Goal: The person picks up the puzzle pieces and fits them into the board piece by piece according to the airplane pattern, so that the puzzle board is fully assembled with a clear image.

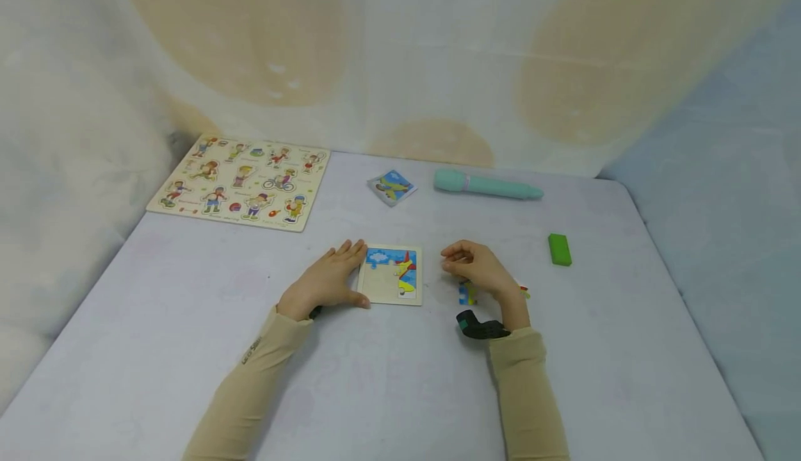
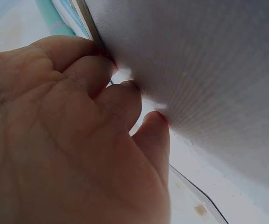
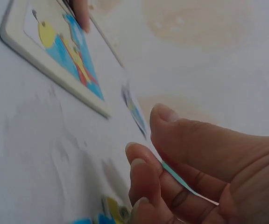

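Observation:
The small wooden puzzle board (image 1: 380,286) lies flat, with blue sky pieces along its top and a yellow and red plane picture on its right side. My left hand (image 1: 328,279) rests against the board's left edge, fingers extended at the upper corner and thumb at the lower one. To the board's right, my right hand (image 1: 480,268) hovers with loosely bent fingers and nothing visible between them; in the right wrist view the thumb stands apart from the fingers (image 3: 146,177). A blue and yellow piece (image 1: 466,294) lies below that hand, and another piece (image 1: 525,292) is partly hidden behind the wrist.
A large board with figures (image 1: 240,183) lies at the back left. Behind the small board are a picture card (image 1: 392,188) and a teal microphone-shaped object (image 1: 487,185). The green block (image 1: 560,249) sits on the right of the white-covered table (image 1: 400,384).

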### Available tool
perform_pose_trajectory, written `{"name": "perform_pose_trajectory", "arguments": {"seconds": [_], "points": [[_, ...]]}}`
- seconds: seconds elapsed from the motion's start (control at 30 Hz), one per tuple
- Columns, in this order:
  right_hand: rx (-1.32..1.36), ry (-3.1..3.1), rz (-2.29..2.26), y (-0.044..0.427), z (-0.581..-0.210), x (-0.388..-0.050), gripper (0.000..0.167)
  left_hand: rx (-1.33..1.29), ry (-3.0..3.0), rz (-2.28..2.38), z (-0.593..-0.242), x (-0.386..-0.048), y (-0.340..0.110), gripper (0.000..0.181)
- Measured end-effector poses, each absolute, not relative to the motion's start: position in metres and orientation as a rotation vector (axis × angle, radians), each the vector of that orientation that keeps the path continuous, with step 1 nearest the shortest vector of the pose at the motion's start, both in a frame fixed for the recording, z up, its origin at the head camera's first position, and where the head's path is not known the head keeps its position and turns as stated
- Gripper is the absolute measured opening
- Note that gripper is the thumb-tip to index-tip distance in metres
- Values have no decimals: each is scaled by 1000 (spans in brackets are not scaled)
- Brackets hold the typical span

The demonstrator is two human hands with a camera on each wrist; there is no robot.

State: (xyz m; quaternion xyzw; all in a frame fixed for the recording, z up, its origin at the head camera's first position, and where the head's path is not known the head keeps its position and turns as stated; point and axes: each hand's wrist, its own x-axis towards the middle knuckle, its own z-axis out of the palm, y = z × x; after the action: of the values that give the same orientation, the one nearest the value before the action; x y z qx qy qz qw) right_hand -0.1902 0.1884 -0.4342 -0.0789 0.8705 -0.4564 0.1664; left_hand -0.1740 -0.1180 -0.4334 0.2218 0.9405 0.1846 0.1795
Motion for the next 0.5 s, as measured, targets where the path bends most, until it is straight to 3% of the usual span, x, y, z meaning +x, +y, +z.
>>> {"name": "perform_pose_trajectory", "arguments": {"seconds": [0.5], "points": [[-63,2577,-1222,227,-433,-187,38,611,2660,519,-436,-174,-118,110]]}}
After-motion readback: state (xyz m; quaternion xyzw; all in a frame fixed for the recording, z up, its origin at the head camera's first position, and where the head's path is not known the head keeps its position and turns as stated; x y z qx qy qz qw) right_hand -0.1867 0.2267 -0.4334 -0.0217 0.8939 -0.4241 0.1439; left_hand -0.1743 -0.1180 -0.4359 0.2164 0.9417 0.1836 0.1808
